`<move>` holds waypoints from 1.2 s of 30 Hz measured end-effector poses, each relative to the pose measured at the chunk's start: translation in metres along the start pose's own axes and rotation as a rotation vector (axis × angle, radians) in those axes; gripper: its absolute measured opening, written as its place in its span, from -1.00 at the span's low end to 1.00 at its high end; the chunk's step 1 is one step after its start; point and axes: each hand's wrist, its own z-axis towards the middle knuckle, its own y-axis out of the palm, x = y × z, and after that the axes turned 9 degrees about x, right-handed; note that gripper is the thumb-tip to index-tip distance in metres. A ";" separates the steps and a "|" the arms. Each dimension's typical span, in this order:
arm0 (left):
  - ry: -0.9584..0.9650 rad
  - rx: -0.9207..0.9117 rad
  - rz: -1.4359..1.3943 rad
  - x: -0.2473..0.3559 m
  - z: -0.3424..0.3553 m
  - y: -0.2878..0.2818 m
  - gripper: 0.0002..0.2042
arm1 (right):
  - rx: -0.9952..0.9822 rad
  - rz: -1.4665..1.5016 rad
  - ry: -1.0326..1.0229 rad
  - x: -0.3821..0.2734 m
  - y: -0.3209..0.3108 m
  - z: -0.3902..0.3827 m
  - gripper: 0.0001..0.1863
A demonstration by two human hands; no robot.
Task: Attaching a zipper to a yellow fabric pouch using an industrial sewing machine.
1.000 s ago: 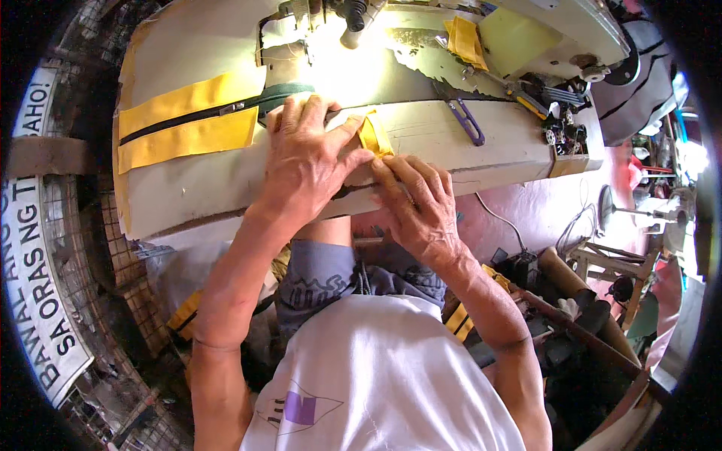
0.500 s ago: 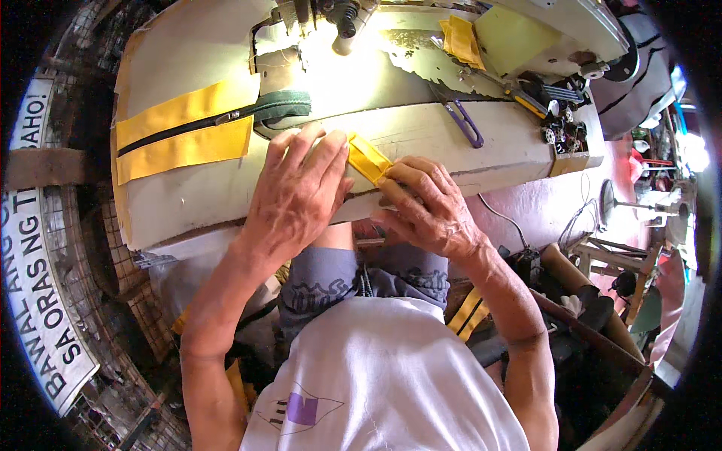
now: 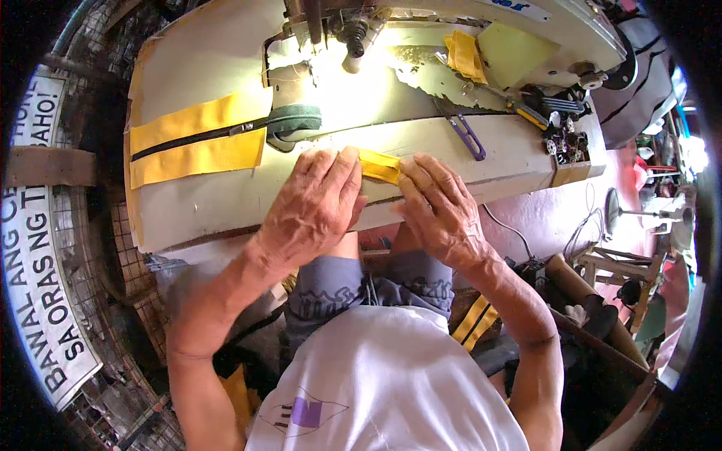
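Close head-worn fisheye view, downward over the hands [image 3: 314, 199]

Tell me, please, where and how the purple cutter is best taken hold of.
Probably by its purple handle, coming from the near side with the right grip: the cutter lies on the table, handle end nearest the person, narrow tip pointing away.

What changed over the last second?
The yellow strip swung from a steep slant to nearly level between the hands. The left hand's spread fingers drew together. No new grasp or release visible; the right hand is still on the strip's right end. Zipper piece and snips stayed put on the table.
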 end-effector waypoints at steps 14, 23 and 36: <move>-0.037 0.101 -0.089 -0.018 0.007 -0.001 -0.65 | 0.087 0.064 0.257 -0.006 0.023 0.003 -0.67; -0.152 0.121 -0.239 -0.002 -0.010 -0.007 -0.64 | -0.188 -0.216 0.239 -0.047 0.017 0.016 -0.23; -0.270 -0.057 -0.097 -0.094 0.016 -0.017 -0.75 | -0.185 -0.200 0.304 -0.041 0.017 0.018 -0.20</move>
